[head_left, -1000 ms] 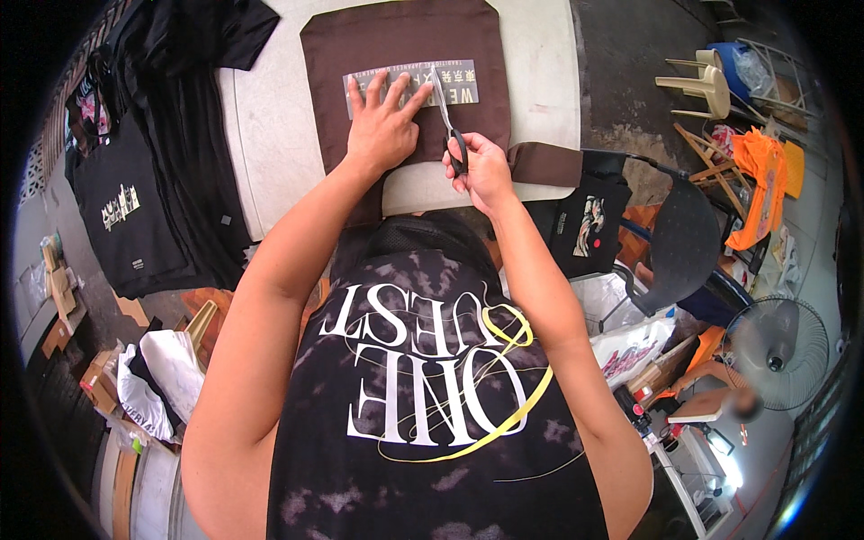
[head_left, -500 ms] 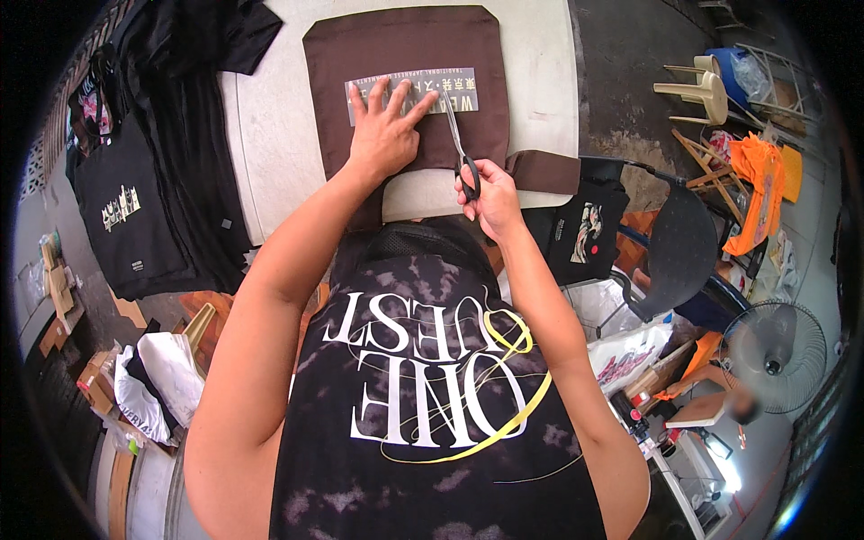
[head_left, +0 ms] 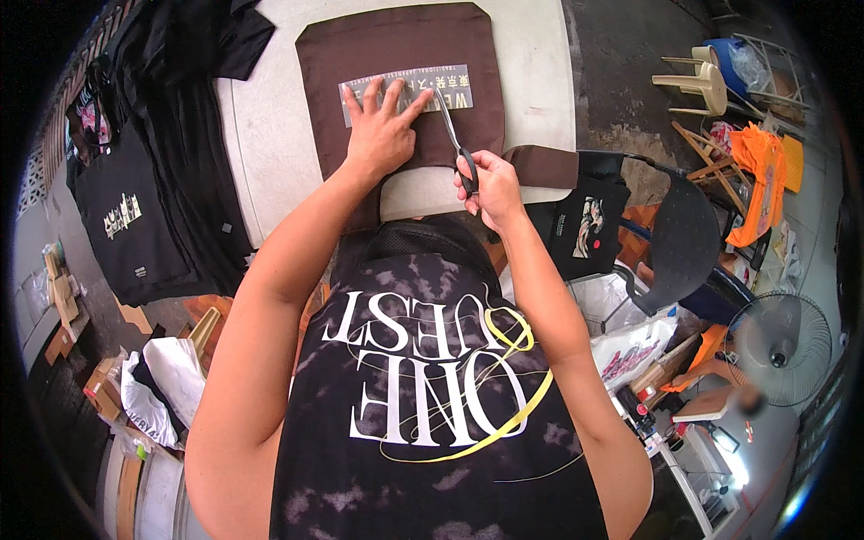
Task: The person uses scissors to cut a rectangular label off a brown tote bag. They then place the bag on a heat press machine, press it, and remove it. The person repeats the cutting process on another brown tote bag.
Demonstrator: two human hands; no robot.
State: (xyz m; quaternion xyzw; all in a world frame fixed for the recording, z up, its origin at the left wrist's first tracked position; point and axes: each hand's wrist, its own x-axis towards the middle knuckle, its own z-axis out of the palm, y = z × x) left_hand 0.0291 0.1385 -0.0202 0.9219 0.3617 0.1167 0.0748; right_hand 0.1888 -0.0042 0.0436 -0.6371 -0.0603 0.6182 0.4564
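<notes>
A brown fabric bag [head_left: 328, 49] lies on the pale tabletop [head_left: 259, 135], with a clear printed transfer strip [head_left: 453, 75] across it. The fingers of my left hand [head_left: 378, 135] are spread and pressed on the strip and bag, holding nothing. In my right hand [head_left: 493, 184] are scissors [head_left: 453, 135] with black handles, their long metal blades lying over the right part of the strip, beside my left fingertips. A folded brown flap [head_left: 540, 166] sticks out to the right under the bag's lower corner.
Black garments [head_left: 153, 225] drape along the table's left. Right are a black chair [head_left: 675, 247], a folded black shirt [head_left: 571, 247], cream chairs [head_left: 697, 90], orange fabric [head_left: 751, 180] and a fan [head_left: 778, 346]. At lower right sits another person [head_left: 720, 387], partly visible among boards and bags.
My right hand and scissors have moved slightly down and toward the right since a second ago. My left hand stays spread on the strip, with only a slight shift.
</notes>
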